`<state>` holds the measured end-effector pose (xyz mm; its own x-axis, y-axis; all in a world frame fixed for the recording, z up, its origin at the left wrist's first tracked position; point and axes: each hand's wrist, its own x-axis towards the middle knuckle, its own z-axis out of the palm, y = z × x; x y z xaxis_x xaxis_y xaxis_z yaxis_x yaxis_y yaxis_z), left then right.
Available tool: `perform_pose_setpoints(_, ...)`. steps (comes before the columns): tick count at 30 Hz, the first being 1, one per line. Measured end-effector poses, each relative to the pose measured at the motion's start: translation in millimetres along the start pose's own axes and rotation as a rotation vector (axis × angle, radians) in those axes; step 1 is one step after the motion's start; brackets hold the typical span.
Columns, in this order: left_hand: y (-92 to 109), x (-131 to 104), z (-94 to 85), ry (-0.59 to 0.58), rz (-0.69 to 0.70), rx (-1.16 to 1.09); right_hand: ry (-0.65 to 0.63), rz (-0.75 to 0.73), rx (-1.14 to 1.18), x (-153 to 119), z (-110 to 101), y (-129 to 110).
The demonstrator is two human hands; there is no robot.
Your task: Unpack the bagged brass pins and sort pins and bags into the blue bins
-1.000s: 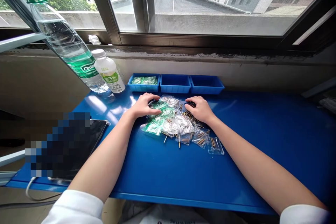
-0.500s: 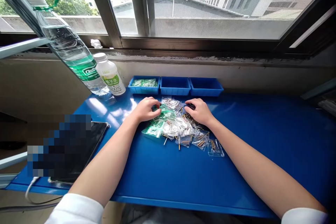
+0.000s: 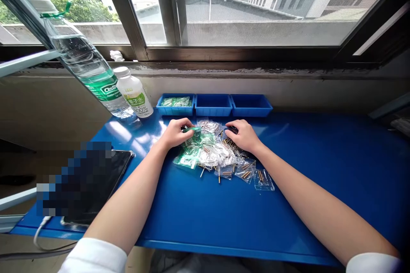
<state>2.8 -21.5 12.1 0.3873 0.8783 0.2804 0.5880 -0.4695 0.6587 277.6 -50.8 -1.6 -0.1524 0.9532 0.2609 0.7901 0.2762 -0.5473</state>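
Observation:
A pile of small clear plastic bags [image 3: 213,153] with copper-coloured and metallic pins lies on the blue table, with loose pins among them. Green-tinted bags [image 3: 187,157] make up its left side. My left hand [image 3: 177,133] is at the pile's upper left, thumb and fingers closed on the edge of a green bag. At the upper right, my right hand [image 3: 242,135] rests beside the loose pins with its fingers curved and apart; nothing shows in its grasp. One bag of pins [image 3: 263,179] lies apart at the lower right.
Behind the pile stand three joined blue bins; the left bin [image 3: 175,111] holds green bags, the middle [image 3: 213,112] and right [image 3: 252,112] show none. At the left are a large water bottle [image 3: 83,59], a white bottle [image 3: 134,94] and a dark tablet [image 3: 120,166] with a cable.
My left hand has closed on a green bag and moved slightly left, lifting the bag's edge. My right hand has stayed nearly still.

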Motion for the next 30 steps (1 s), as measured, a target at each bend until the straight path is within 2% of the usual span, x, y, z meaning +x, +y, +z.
perform_pose_setpoints(7,-11.3,6.6,0.2,0.397,-0.043,-0.136,-0.001,-0.005,0.000,-0.3,-0.7,0.8)
perform_pose_setpoints(13,-21.0,13.3,3.2,0.602,-0.171,-0.405,-0.003,-0.002,-0.001,-0.4,-0.4,0.5)
perform_pose_setpoints(18,-28.4,22.5,3.7,0.739,-0.246,-0.482,-0.001,0.000,-0.008,-0.4,-0.7,-0.9)
perform_pose_setpoints(22,-37.2,31.5,5.5,0.745,-0.212,-0.457,0.001,-0.004,-0.020,-0.3,-0.5,-1.1)
perform_pose_setpoints(30,-35.7,35.7,7.1,0.481,-0.205,-0.205,0.005,-0.007,-0.024,-0.6,-0.3,-0.6)
